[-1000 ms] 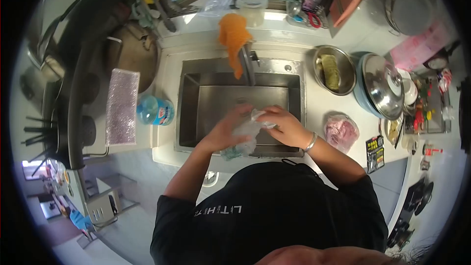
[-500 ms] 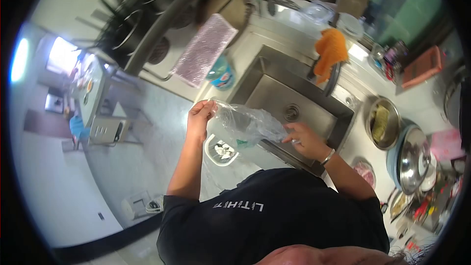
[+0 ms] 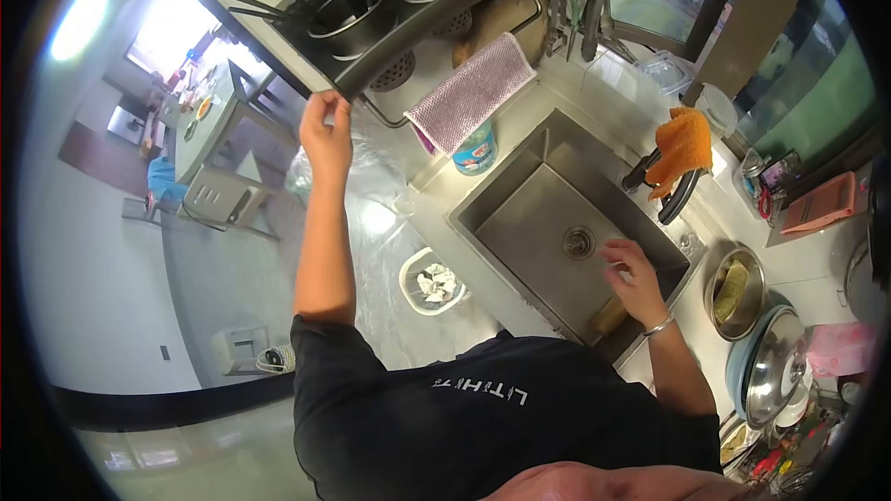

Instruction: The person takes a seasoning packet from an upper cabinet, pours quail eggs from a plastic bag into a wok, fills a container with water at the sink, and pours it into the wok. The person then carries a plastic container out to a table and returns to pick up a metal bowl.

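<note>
Plastic bag (image 3: pixel 301 173) has swung out over the floor (image 3: pixel 246 283), now carried by our pinching left hand (image 3: pixel 327 134) alone, as our right hand (image 3: pixel 635 280) has released it above the sink (image 3: pixel 529 213).

The sink (image 3: pixel 524 213) is smooth, softly glossy metal.

Sink (image 3: pixel 524 223) open from above over left and middle. Right hand (image 3: pixel 631 276) hangs over its right end, brownish piece (image 3: pixel 610 315) beneath. Far rim obstructed: tap (image 3: pixel 680 202), draped with orange cloth (image 3: pixel 684 150). Left: bottle (image 3: pixel 475 152), pinkish cloth (image 3: pixel 473 93) overhanging. Right: steel bowl (image 3: pixel 747 311), lidded pot (image 3: pixel 775 376) crowd tabletop (image 3: pixel 687 304). Left hand (image 3: pixel 327 121) near dark shelf bar (image 3: pixel 371 72); clear plastic (image 3: pixel 376 153) around forearm. Passage above white bin (image 3: pixel 406 280) open.
</note>
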Demonstrator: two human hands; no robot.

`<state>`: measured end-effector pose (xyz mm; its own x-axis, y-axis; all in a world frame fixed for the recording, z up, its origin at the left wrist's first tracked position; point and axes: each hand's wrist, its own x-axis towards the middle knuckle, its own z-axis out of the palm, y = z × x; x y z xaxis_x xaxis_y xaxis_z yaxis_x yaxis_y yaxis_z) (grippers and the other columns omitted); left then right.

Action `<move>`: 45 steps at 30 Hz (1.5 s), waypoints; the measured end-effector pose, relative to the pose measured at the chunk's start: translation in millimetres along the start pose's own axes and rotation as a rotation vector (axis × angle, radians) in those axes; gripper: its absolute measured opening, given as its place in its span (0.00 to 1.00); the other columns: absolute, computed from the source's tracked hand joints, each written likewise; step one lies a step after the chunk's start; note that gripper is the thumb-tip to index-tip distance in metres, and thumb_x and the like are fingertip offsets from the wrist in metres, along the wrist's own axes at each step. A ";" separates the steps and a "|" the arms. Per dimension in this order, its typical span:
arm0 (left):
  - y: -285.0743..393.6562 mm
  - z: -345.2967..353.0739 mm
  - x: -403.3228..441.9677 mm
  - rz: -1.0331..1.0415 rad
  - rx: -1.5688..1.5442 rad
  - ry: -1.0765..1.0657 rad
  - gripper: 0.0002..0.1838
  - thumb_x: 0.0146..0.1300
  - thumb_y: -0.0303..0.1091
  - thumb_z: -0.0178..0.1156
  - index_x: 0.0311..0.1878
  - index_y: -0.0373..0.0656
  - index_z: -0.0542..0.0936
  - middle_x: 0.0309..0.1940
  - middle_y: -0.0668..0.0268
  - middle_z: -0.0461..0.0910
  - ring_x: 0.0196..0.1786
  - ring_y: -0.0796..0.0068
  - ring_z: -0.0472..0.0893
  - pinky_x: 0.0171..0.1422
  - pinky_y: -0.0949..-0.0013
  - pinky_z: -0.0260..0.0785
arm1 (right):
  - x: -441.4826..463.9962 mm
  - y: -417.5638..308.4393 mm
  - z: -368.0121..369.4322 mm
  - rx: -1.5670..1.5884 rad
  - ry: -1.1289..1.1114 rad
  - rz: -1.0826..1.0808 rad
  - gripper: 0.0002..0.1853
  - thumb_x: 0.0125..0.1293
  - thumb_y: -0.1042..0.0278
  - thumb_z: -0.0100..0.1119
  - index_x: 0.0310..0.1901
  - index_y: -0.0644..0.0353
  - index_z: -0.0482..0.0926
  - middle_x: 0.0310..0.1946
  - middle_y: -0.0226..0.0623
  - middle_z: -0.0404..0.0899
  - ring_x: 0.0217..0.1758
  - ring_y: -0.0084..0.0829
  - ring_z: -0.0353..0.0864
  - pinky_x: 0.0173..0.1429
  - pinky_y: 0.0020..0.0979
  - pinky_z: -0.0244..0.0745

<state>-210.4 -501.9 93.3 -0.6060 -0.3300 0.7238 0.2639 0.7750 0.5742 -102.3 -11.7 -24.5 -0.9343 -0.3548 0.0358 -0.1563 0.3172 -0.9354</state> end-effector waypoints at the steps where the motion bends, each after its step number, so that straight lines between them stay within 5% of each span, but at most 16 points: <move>1: -7.5 4.0 8.8 0.055 -0.062 0.049 0.05 0.61 0.25 0.64 0.37 0.36 0.77 0.32 0.63 0.76 0.35 0.73 0.75 0.43 0.73 0.69 | -0.7 1.3 -4.5 0.019 0.038 0.007 0.18 0.60 0.81 0.60 0.52 0.57 0.80 0.56 0.35 0.73 0.52 0.28 0.77 0.54 0.27 0.74; 3: -17.9 9.8 20.7 0.175 -0.094 0.107 0.05 0.59 0.20 0.61 0.38 0.36 0.77 0.34 0.64 0.74 0.35 0.76 0.73 0.43 0.76 0.67 | 1.6 4.5 -14.7 0.030 0.096 0.006 0.17 0.61 0.83 0.58 0.51 0.59 0.80 0.55 0.35 0.73 0.50 0.26 0.77 0.53 0.25 0.75; 6: -45.7 18.0 22.2 0.034 -0.115 0.144 0.10 0.54 0.19 0.52 0.40 0.36 0.76 0.30 0.68 0.69 0.35 0.79 0.70 0.42 0.76 0.64 | 7.0 4.3 -31.3 0.010 0.198 -0.029 0.16 0.62 0.84 0.57 0.50 0.60 0.80 0.53 0.34 0.73 0.48 0.24 0.76 0.54 0.24 0.75; 8: -64.6 22.1 27.3 0.059 0.024 0.161 0.13 0.50 0.18 0.55 0.41 0.34 0.78 0.33 0.60 0.81 0.37 0.68 0.79 0.45 0.67 0.71 | 9.0 19.5 -44.6 0.073 0.272 0.001 0.13 0.64 0.84 0.56 0.49 0.61 0.79 0.49 0.33 0.72 0.48 0.22 0.75 0.56 0.23 0.74; 10: -56.1 18.1 31.4 0.025 0.147 0.123 0.17 0.44 0.18 0.62 0.41 0.30 0.78 0.35 0.51 0.83 0.40 0.56 0.84 0.49 0.61 0.74 | 11.4 29.5 -61.7 0.047 0.344 -0.073 0.12 0.65 0.84 0.56 0.49 0.62 0.78 0.45 0.30 0.70 0.45 0.19 0.73 0.48 0.22 0.73; 11: -58.7 17.0 32.1 0.017 0.183 0.146 0.13 0.55 0.23 0.60 0.44 0.27 0.82 0.33 0.52 0.85 0.37 0.64 0.85 0.45 0.64 0.74 | 15.2 21.7 -68.7 0.027 0.395 -0.062 0.12 0.65 0.84 0.56 0.49 0.63 0.77 0.45 0.30 0.70 0.42 0.18 0.73 0.44 0.22 0.72; 17: -26.3 23.0 25.9 -0.123 -0.046 0.259 0.12 0.61 0.30 0.59 0.41 0.28 0.81 0.32 0.58 0.82 0.34 0.72 0.78 0.41 0.66 0.71 | 65.5 50.4 -139.2 0.164 0.688 0.148 0.11 0.64 0.79 0.58 0.49 0.61 0.77 0.46 0.34 0.72 0.38 0.20 0.75 0.45 0.22 0.73; 21: -39.2 33.5 17.4 -0.136 -0.367 0.340 0.11 0.66 0.29 0.58 0.45 0.29 0.81 0.37 0.58 0.83 0.38 0.69 0.80 0.47 0.66 0.73 | 124.5 56.8 -189.2 -0.627 0.917 -0.209 0.22 0.55 0.71 0.68 0.53 0.59 0.75 0.50 0.45 0.72 0.51 0.41 0.74 0.57 0.36 0.73; 22: -53.7 32.5 16.8 -0.144 -0.281 0.305 0.13 0.68 0.23 0.56 0.53 0.27 0.76 0.46 0.55 0.81 0.42 0.68 0.81 0.47 0.67 0.77 | 138.8 55.9 -201.2 -0.713 0.915 -0.154 0.30 0.52 0.66 0.71 0.58 0.57 0.72 0.54 0.46 0.70 0.57 0.45 0.70 0.62 0.40 0.69; 24: -27.6 33.1 9.0 -0.226 -0.029 0.237 0.15 0.69 0.26 0.58 0.54 0.27 0.75 0.47 0.54 0.79 0.43 0.69 0.80 0.49 0.67 0.75 | 164.5 51.9 -218.0 -0.849 0.894 0.001 0.42 0.48 0.59 0.76 0.65 0.53 0.67 0.59 0.47 0.67 0.66 0.50 0.64 0.68 0.46 0.63; 29: -38.2 32.2 -11.0 0.219 0.436 0.287 0.23 0.69 0.41 0.60 0.55 0.27 0.76 0.50 0.46 0.74 0.50 0.54 0.75 0.53 0.57 0.69 | 206.1 39.4 -239.5 -1.015 0.695 0.386 0.56 0.40 0.45 0.78 0.72 0.45 0.58 0.65 0.49 0.64 0.69 0.54 0.64 0.71 0.47 0.62; 31: 2.1 27.7 -18.7 0.385 0.625 0.275 0.30 0.68 0.47 0.62 0.60 0.28 0.72 0.58 0.43 0.64 0.58 0.48 0.67 0.62 0.53 0.63 | 215.2 41.4 -245.0 -0.934 0.624 0.462 0.54 0.42 0.44 0.76 0.72 0.43 0.60 0.64 0.49 0.64 0.67 0.54 0.67 0.70 0.47 0.64; 34: 27.3 33.6 -53.7 0.398 0.548 0.371 0.32 0.68 0.44 0.62 0.65 0.30 0.65 0.59 0.45 0.63 0.60 0.52 0.65 0.64 0.54 0.60 | 219.6 51.6 -248.2 -0.916 0.578 0.483 0.50 0.44 0.43 0.73 0.71 0.44 0.62 0.63 0.50 0.65 0.63 0.54 0.71 0.68 0.46 0.66; 38: 39.2 51.8 -120.2 0.293 0.219 0.189 0.33 0.65 0.33 0.62 0.67 0.30 0.58 0.60 0.49 0.60 0.62 0.57 0.63 0.67 0.55 0.57 | 203.8 46.4 -244.3 -0.890 0.578 0.456 0.46 0.45 0.48 0.74 0.67 0.48 0.66 0.62 0.52 0.65 0.62 0.56 0.70 0.68 0.44 0.67; 42: 68.2 101.4 -199.1 0.161 -0.133 -0.161 0.30 0.60 0.25 0.62 0.63 0.33 0.60 0.59 0.53 0.62 0.64 0.58 0.62 0.68 0.58 0.54 | 146.8 43.7 -226.4 -0.799 0.687 0.204 0.45 0.44 0.55 0.75 0.67 0.52 0.66 0.62 0.53 0.65 0.64 0.55 0.67 0.68 0.44 0.66; 45: 115.3 140.8 -252.1 0.084 -0.253 -0.713 0.25 0.52 0.21 0.62 0.56 0.39 0.71 0.55 0.53 0.67 0.61 0.52 0.66 0.69 0.55 0.57 | 75.1 26.7 -200.9 -0.736 0.744 0.030 0.44 0.44 0.60 0.74 0.66 0.55 0.66 0.60 0.52 0.66 0.64 0.54 0.66 0.69 0.42 0.64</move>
<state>-132.9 -253.5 -76.9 -0.8915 0.2195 0.3963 0.4428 0.6066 0.6602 -241.0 146.9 24.0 -0.8634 0.2133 0.4572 -0.0533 0.8626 -0.5030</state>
